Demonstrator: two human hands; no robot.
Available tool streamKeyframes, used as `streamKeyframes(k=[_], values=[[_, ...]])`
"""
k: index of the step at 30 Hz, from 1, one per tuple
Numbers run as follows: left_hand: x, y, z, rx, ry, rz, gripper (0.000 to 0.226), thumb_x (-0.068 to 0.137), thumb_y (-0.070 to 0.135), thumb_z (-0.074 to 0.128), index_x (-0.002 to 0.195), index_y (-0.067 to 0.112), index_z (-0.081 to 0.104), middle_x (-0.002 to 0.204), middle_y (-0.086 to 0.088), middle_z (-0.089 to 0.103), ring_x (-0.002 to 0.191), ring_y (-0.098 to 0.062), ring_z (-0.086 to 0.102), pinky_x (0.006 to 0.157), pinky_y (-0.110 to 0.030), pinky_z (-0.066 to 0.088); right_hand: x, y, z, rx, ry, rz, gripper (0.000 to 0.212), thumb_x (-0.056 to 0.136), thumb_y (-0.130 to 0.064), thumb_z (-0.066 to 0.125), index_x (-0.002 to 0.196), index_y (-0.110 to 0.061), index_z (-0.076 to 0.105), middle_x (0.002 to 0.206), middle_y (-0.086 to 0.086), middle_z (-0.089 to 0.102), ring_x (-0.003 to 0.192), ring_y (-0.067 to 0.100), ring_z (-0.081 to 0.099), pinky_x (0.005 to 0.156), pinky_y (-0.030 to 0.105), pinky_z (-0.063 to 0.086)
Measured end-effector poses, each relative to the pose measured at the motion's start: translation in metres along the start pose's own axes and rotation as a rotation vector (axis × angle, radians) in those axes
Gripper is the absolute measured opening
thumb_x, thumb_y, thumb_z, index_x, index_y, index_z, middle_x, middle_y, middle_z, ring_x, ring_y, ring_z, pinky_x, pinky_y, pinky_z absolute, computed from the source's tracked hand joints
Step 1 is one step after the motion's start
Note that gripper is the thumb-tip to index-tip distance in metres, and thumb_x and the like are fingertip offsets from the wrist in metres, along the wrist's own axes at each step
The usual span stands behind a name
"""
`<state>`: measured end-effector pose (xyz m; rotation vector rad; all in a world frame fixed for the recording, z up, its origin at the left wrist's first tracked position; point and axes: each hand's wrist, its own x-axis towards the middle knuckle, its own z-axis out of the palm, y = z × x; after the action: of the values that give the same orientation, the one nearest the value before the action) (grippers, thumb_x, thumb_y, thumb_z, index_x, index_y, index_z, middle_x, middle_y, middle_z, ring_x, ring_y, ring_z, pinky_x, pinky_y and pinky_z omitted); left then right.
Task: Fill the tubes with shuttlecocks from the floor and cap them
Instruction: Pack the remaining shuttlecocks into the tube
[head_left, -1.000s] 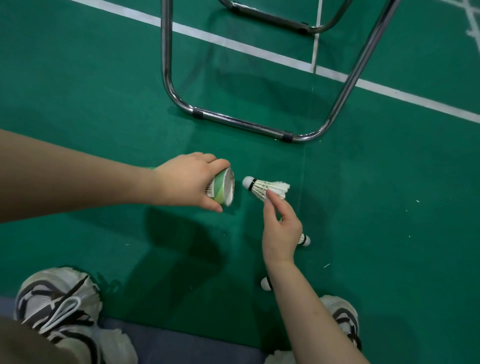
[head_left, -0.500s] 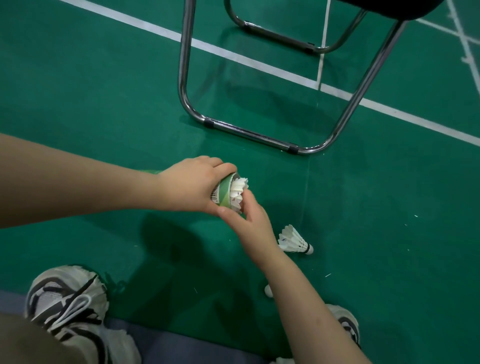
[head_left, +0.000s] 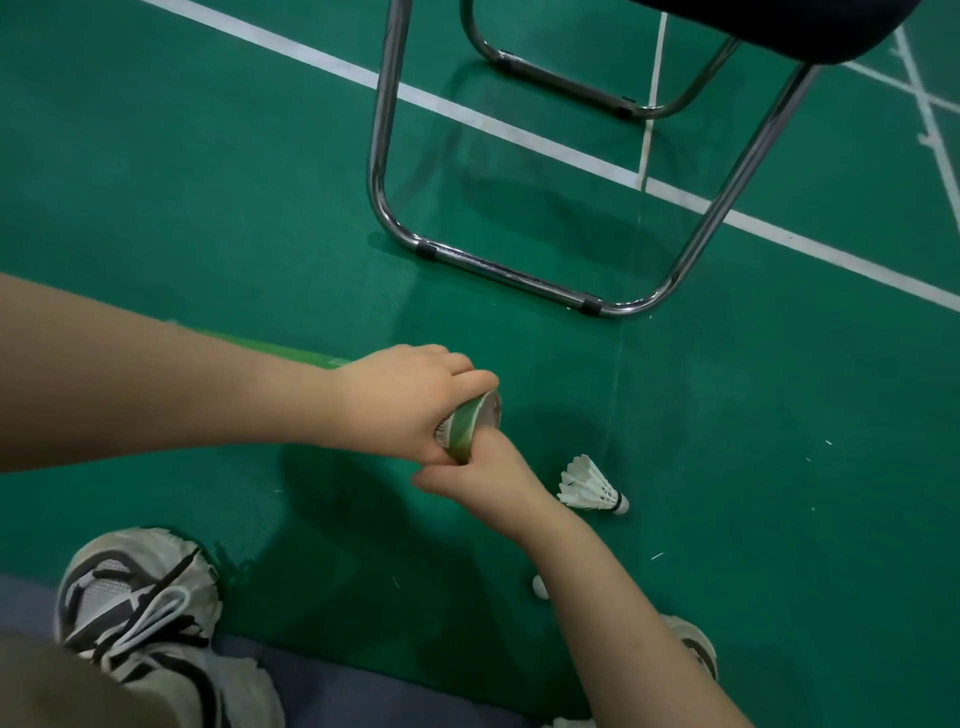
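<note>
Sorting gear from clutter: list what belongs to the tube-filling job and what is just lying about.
Job:
- tube, held in the left hand
- right hand at its mouth
- shuttlecock on the floor
- second shuttlecock, mostly hidden by the forearm

Lying about:
- chair frame
- shoes

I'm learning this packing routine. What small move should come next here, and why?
Probably draw the right hand out of the tube that the left hand grips and reach for the shuttlecock lying just beside it; no feathers show at the tube's mouth.
</note>
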<state>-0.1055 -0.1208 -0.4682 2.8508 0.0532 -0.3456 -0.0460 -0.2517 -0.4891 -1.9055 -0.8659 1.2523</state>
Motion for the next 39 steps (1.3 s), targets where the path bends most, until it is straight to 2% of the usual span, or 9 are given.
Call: streamKeyframes(k=[3, 5, 10, 13, 18, 23, 32, 36, 39], values=[[0.012, 0.002, -0.006, -0.027, 0.018, -0.038, 0.077, 0.068, 0.049, 0.069, 0.132, 0.021, 0.039, 0.112, -0.003, 0.054, 0.104, -0.024, 0.050, 0.091, -0.037, 0.042, -0.005, 0.008, -0.008, -0.075, 0.194, -0.099, 0.028, 0.073, -0.013, 0.066, 0.066, -0.027, 0.043, 0.057, -0.010, 0.046, 0.049, 0.001, 0.042, 0.052, 0.019, 0.035], [0.018, 0.000, -0.007, -0.063, 0.037, -0.056, 0.081, 0.065, 0.055, 0.071, 0.132, 0.021, 0.038, 0.112, -0.003, 0.054, 0.105, -0.024, 0.050, 0.090, -0.038, 0.043, -0.008, 0.015, -0.021, -0.200, 0.283, -0.246, 0.012, 0.071, -0.028, 0.064, 0.071, -0.027, 0.052, 0.064, -0.011, 0.053, 0.061, 0.001, 0.048, 0.059, 0.016, 0.039], [0.030, -0.003, -0.004, -0.020, 0.015, -0.082, 0.090, 0.066, 0.065, 0.067, 0.136, 0.020, 0.033, 0.120, -0.004, 0.052, 0.112, -0.024, 0.048, 0.093, -0.036, 0.041, -0.011, 0.057, -0.052, -0.455, 0.498, -0.324, 0.043, 0.072, -0.045, 0.057, 0.105, -0.020, 0.067, 0.104, -0.009, 0.068, 0.100, 0.004, 0.055, 0.092, 0.024, 0.034], [0.037, 0.000, -0.001, -0.013, 0.010, -0.092, 0.089, 0.065, 0.066, 0.066, 0.135, 0.020, 0.034, 0.119, -0.004, 0.053, 0.111, -0.024, 0.048, 0.091, -0.034, 0.042, -0.015, 0.093, -0.066, -0.556, 0.556, -0.154, 0.043, 0.078, -0.037, 0.067, 0.118, -0.022, 0.060, 0.118, -0.007, 0.062, 0.115, 0.012, 0.052, 0.098, 0.026, 0.028], [0.042, 0.005, 0.006, -0.007, -0.017, -0.087, 0.087, 0.066, 0.065, 0.066, 0.134, 0.020, 0.035, 0.119, -0.003, 0.053, 0.111, -0.023, 0.049, 0.090, -0.030, 0.040, -0.022, 0.144, -0.078, -0.693, 0.405, 0.264, 0.076, 0.077, -0.047, 0.068, 0.141, -0.030, 0.030, 0.144, -0.008, 0.035, 0.134, 0.017, 0.029, 0.109, 0.041, 0.024], [0.048, 0.010, 0.010, 0.014, -0.067, -0.087, 0.088, 0.067, 0.065, 0.067, 0.135, 0.021, 0.034, 0.121, -0.002, 0.052, 0.112, -0.022, 0.048, 0.091, -0.029, 0.037, -0.020, 0.166, -0.076, -0.693, 0.405, 0.341, 0.077, 0.080, -0.036, 0.066, 0.144, -0.029, 0.024, 0.142, -0.005, 0.041, 0.130, 0.020, 0.035, 0.106, 0.042, 0.028], [0.054, 0.009, 0.009, 0.000, -0.051, -0.110, 0.088, 0.067, 0.065, 0.066, 0.135, 0.021, 0.034, 0.121, -0.002, 0.052, 0.113, -0.022, 0.048, 0.092, -0.029, 0.037, -0.015, 0.131, -0.079, -0.268, 0.710, 0.145, 0.076, 0.074, -0.022, 0.071, 0.140, -0.021, 0.034, 0.137, -0.001, 0.047, 0.122, 0.020, 0.046, 0.106, 0.039, 0.035], [0.054, 0.008, 0.006, -0.018, -0.026, -0.116, 0.088, 0.067, 0.063, 0.068, 0.135, 0.020, 0.035, 0.120, -0.003, 0.053, 0.112, -0.024, 0.048, 0.091, -0.031, 0.039, -0.011, 0.097, -0.074, -0.102, 0.789, -0.007, 0.076, 0.074, -0.021, 0.074, 0.139, -0.022, 0.035, 0.135, -0.005, 0.047, 0.121, 0.012, 0.046, 0.101, 0.024, 0.036], [0.052, 0.007, 0.005, -0.008, -0.020, -0.115, 0.088, 0.067, 0.064, 0.067, 0.136, 0.020, 0.034, 0.120, -0.003, 0.052, 0.113, -0.023, 0.048, 0.091, -0.030, 0.039, -0.007, 0.072, -0.070, 0.233, 0.870, -0.058, 0.068, 0.072, -0.015, 0.077, 0.130, -0.027, 0.043, 0.123, -0.007, 0.054, 0.108, 0.007, 0.054, 0.093, 0.020, 0.043]])
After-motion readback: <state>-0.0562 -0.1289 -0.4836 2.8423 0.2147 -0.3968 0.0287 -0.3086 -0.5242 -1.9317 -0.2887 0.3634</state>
